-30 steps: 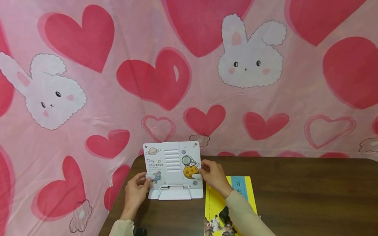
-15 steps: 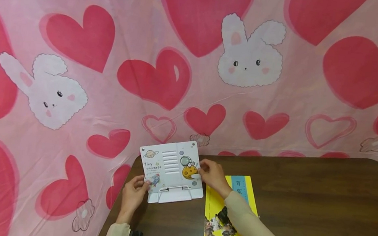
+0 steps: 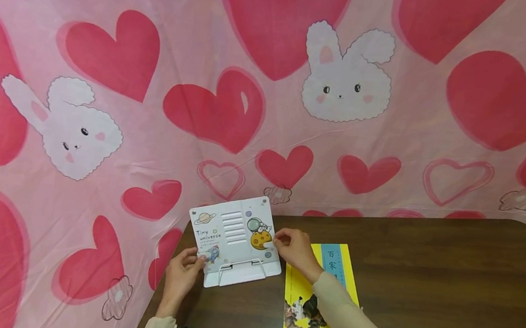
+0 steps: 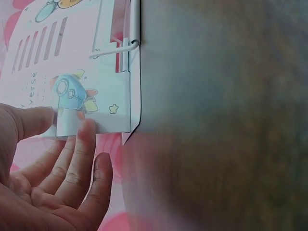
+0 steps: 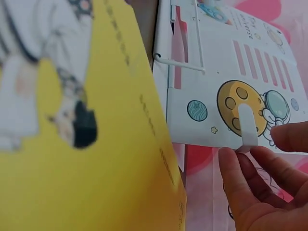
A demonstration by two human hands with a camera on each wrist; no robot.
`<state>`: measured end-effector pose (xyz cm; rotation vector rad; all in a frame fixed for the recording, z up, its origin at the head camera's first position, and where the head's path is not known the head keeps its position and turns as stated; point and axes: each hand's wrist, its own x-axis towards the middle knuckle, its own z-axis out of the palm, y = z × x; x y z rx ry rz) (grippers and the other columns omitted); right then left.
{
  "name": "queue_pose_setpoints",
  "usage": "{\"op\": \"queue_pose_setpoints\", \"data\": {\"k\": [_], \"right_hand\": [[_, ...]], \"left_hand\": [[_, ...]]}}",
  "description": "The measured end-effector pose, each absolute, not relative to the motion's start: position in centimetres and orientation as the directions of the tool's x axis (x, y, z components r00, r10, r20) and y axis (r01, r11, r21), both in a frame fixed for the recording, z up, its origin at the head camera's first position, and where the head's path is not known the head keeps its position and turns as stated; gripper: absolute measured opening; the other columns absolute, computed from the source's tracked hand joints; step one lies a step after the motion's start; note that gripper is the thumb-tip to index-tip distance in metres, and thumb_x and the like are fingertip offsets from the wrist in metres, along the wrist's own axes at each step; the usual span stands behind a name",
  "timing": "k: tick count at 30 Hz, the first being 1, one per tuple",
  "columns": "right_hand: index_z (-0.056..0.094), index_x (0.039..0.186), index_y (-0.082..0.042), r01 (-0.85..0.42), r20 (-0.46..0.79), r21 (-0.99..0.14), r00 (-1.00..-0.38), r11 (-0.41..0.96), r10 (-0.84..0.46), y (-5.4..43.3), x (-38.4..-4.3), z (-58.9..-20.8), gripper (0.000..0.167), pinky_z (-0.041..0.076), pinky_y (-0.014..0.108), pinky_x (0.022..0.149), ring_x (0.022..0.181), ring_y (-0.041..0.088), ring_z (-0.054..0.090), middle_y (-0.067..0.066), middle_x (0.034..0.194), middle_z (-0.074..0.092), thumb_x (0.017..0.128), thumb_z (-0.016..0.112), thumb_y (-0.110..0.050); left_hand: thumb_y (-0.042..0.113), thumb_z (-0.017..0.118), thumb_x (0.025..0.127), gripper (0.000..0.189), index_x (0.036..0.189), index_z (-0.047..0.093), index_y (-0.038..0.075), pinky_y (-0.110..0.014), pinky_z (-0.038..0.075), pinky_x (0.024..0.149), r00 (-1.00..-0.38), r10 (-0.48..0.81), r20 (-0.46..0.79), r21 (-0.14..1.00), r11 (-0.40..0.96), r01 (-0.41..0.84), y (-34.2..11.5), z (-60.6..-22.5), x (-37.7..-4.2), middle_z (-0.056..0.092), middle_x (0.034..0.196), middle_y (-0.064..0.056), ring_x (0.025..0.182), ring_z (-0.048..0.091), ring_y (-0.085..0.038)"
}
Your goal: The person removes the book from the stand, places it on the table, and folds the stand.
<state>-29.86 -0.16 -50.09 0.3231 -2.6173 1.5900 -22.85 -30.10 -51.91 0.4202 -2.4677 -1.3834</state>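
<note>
A white book stand [image 3: 234,254], printed "Tiny universe" with a planet, a rocket and an astronaut, leans back on the table's far left part. My left hand [image 3: 180,273] pinches its left edge; in the left wrist view the thumb of that hand [image 4: 67,178] lies by the rocket, fingers at the edge and behind. On the opposite edge, my right hand [image 3: 299,250] pinches the stand beside the orange moon. A white page clip [image 5: 248,125] folds over that edge near the right fingertips. The wire page holder [image 3: 242,271] crosses the lower front. The stand's back is hidden.
A yellow book [image 3: 298,290] with blue title strip lies flat right of the stand, partly under the right forearm. The dark wooden table [image 3: 442,290] stretches right. Behind stands a pink cloth backdrop [image 3: 281,128] with hearts and rabbits.
The stand has turned slightly counter-clockwise, its left side drawn toward me and to the left. My left hand moved down and left with it; the right hand shifted only a little.
</note>
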Motion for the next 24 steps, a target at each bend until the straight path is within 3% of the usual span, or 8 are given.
{"op": "queue_pose_setpoints", "data": {"k": [11, 17, 24], "right_hand": [[0.078, 0.107, -0.007, -0.218, 0.166, -0.876, -0.974, 0.43, -0.156, -0.3, -29.8, -50.4, 0.014, 0.061, 0.041, 0.089, 0.088, 0.017, 0.067, 0.007, 0.101, 0.076, 0.095, 0.074, -0.014], [0.078, 0.113, -0.006, -0.204, 0.148, -0.892, -0.975, 0.403, -0.167, -0.6, -30.1, -50.4, 0.021, 0.06, 0.037, 0.084, 0.085, 0.017, 0.063, 0.007, 0.098, 0.076, 0.094, 0.074, -0.014], [0.07, 0.13, -0.003, -0.192, 0.124, -0.913, -0.971, 0.36, -0.204, -1.4, -29.9, -50.7, 0.038, 0.062, 0.038, 0.087, 0.089, 0.018, 0.069, 0.01, 0.103, 0.075, 0.093, 0.074, -0.012]], "left_hand": [[0.018, 0.073, 0.097, 0.04, 0.13, 0.065, -0.005, -0.023, 0.05, 0.07, -0.94, -0.332, 0.077, 0.851, 0.513, -0.112, -30.3, -51.5, -21.4, 0.079, 0.095, -0.019, 0.083, 0.079, -0.027], [0.016, 0.074, 0.097, 0.036, 0.125, 0.066, -0.005, -0.023, 0.048, 0.069, -0.956, -0.287, 0.061, 0.848, 0.52, -0.102, -30.2, -51.0, -20.2, 0.079, 0.091, -0.018, 0.078, 0.078, -0.025], [0.017, 0.076, 0.095, 0.03, 0.116, 0.066, -0.002, -0.023, 0.043, 0.06, -0.96, -0.274, 0.052, 0.841, 0.53, -0.106, -29.7, -51.1, -18.8, 0.078, 0.085, -0.013, 0.072, 0.075, -0.02]]}}
